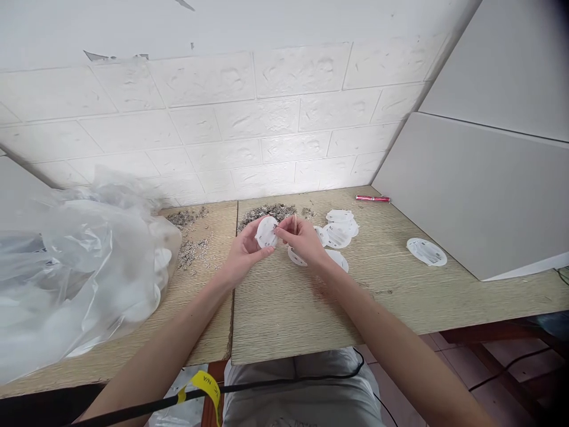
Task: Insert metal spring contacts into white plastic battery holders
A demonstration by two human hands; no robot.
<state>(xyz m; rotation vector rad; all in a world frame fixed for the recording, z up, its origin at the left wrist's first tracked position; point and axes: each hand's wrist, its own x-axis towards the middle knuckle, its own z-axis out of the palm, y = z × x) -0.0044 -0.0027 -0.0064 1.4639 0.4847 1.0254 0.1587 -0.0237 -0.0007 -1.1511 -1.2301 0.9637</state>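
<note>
A thin white round disc (pixel 267 231) with small dark marks is held up over the table by my left hand (pixel 242 254), its fingers behind the disc and the thumb along the lower edge. My right hand (pixel 304 240) pinches at the disc's right side; whatever lies between those fingertips is too small to make out. Just behind both hands spreads a heap of small metal pieces (pixel 271 210). Several similar white discs (pixel 340 234) lie overlapping beside and partly behind my right hand.
A large clear plastic bag (pixel 89 255) of white discs fills the left. More small metal pieces (pixel 193 254) are scattered beside it. A red pen (pixel 372 198) and a single printed disc (pixel 427 252) lie at right, near a grey panel (pixel 480 196). A black cable (pixel 267 385) crosses in front.
</note>
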